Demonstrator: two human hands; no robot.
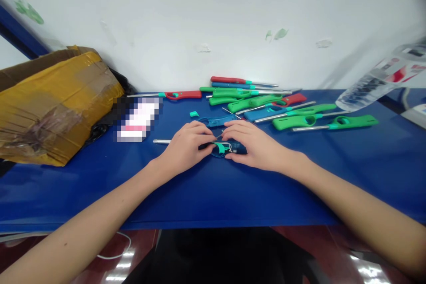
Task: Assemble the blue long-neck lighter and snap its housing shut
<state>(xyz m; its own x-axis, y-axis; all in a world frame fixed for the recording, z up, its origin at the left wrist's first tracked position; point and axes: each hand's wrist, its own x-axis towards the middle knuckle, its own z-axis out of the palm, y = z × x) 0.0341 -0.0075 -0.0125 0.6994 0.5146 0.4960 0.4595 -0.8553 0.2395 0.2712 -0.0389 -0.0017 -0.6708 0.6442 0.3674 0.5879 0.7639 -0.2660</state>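
Note:
An opened blue gas lighter (218,155) lies on the table between my hands, its inside facing up. A turquoise trigger (220,147) and thin pale wires show in it. Its metal tube (161,141) sticks out to the left beneath my left hand. My left hand (189,144) is closed, thumb and fingers gripping the lighter around the trigger. With bent fingers, my right hand (254,144) grips the handle end near the wires. Just behind my fingers lies a loose blue shell half (218,121). A small turquoise piece (194,114) is left of that shell.
Several green, red and blue lighters (248,93) are heaped at the back right. One red lighter (183,95) lies by the wall. A taped carton (56,102) stands left, beside a blurred-out item (140,117). A clear water bottle (376,82) leans at right on the blue table (266,199).

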